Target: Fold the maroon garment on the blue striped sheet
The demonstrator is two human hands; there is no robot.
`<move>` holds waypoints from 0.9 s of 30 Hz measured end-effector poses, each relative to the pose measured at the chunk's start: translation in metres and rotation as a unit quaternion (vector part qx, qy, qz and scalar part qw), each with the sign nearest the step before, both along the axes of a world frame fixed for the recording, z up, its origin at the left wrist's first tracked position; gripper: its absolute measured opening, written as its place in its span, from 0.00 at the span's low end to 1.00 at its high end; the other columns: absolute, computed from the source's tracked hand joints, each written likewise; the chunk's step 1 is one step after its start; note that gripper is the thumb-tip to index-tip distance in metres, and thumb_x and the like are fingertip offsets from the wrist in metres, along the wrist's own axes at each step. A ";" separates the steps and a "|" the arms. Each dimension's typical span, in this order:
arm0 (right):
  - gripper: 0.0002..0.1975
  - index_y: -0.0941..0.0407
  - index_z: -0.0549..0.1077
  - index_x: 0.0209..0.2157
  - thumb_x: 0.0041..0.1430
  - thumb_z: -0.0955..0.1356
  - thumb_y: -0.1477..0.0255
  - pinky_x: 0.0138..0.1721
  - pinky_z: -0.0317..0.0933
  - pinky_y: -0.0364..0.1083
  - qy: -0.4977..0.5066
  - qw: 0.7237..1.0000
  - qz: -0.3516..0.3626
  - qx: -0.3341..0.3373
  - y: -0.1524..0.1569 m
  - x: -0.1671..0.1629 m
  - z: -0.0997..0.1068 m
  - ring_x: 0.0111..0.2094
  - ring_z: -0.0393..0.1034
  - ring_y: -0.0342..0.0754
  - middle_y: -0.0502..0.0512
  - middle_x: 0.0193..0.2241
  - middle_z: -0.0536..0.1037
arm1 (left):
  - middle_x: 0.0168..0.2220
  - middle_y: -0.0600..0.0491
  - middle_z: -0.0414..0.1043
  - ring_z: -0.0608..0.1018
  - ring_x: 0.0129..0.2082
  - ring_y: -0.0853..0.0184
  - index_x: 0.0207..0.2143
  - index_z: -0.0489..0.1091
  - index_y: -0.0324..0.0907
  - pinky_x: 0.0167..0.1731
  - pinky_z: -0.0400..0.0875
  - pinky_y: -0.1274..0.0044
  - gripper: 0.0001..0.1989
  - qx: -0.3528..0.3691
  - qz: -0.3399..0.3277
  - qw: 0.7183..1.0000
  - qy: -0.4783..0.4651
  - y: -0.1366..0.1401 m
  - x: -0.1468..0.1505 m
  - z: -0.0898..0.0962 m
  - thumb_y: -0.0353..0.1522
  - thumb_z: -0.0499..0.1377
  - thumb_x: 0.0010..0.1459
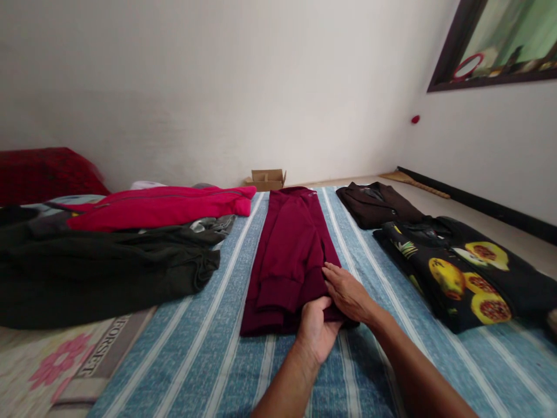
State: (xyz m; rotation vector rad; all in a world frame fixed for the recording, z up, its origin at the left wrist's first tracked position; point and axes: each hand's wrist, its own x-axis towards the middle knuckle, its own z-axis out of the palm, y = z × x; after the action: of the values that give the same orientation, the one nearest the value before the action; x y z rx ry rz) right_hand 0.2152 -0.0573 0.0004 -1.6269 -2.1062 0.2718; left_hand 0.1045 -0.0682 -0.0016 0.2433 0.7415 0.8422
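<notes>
A maroon long-sleeved sweatshirt point(287, 244) lies folded lengthwise in the middle, its sleeves laid along the body and the hem toward me. At the near right corner my left hand point(318, 331) grips the hem, thumb on top and the other fingers mostly hidden by the cloth. My right hand point(348, 293) rests flat on the right edge by a sleeve cuff, its fingers stretched out over the fabric. Both hands are close together and touch the garment.
Left lie a bright pink garment point(174, 206) and a dark green garment point(108, 273). Right are a folded brown garment point(378, 203) and a black fruit-print garment point(461, 270). Under them spreads a blue striped sheet point(204, 342). A cardboard box point(267, 179) stands by the wall.
</notes>
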 end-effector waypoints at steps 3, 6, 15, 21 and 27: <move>0.19 0.63 0.66 0.52 0.63 0.55 0.74 0.58 0.51 0.56 -0.032 0.999 0.015 -0.014 0.004 -0.002 0.005 0.59 0.55 0.55 0.68 0.56 0.63 | 0.32 0.42 0.76 0.78 0.32 0.62 0.31 0.72 0.30 0.34 0.73 0.72 0.09 0.007 -0.014 1.000 -0.016 0.001 0.000 -0.001 0.22 0.52 0.51; 0.19 0.61 0.65 0.52 0.64 0.54 0.74 0.58 0.50 0.57 -0.045 0.998 0.026 -0.038 0.007 -0.003 0.000 0.60 0.51 0.53 0.65 0.57 0.61 | 0.35 0.41 0.76 0.78 0.34 0.61 0.34 0.71 0.31 0.35 0.73 0.70 0.09 0.006 -0.010 1.000 -0.029 -0.002 -0.001 -0.001 0.23 0.52 0.52; 0.26 0.64 0.57 0.59 0.61 0.57 0.71 0.61 0.42 0.58 -0.107 0.991 -0.007 -0.081 0.005 -0.006 -0.012 0.64 0.41 0.57 0.65 0.62 0.53 | 0.37 0.44 0.76 0.78 0.36 0.61 0.36 0.69 0.35 0.37 0.74 0.69 0.06 0.020 0.066 0.998 0.005 -0.028 -0.006 0.007 0.26 0.54 0.55; 0.27 0.62 0.57 0.60 0.61 0.58 0.69 0.60 0.42 0.57 -0.116 0.990 -0.027 -0.072 0.005 -0.007 -0.018 0.64 0.42 0.56 0.64 0.62 0.54 | 0.40 0.41 0.76 0.79 0.38 0.59 0.38 0.65 0.37 0.42 0.72 0.67 0.06 0.050 0.011 0.994 0.101 -0.045 -0.019 0.007 0.27 0.56 0.56; 0.27 0.62 0.57 0.60 0.61 0.58 0.69 0.60 0.42 0.56 -0.129 0.989 -0.031 -0.060 0.003 -0.005 -0.025 0.63 0.42 0.56 0.63 0.63 0.53 | 0.42 0.35 0.74 0.80 0.37 0.57 0.39 0.64 0.35 0.36 0.73 0.69 0.09 0.041 -0.091 0.980 0.173 -0.070 -0.029 0.010 0.33 0.54 0.57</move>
State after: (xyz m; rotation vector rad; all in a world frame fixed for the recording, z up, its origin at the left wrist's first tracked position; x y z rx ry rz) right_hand 0.2104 -0.0541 -0.0244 -1.8816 -2.2607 0.1797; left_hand 0.0755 -0.1382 0.0081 0.5336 0.9938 0.6641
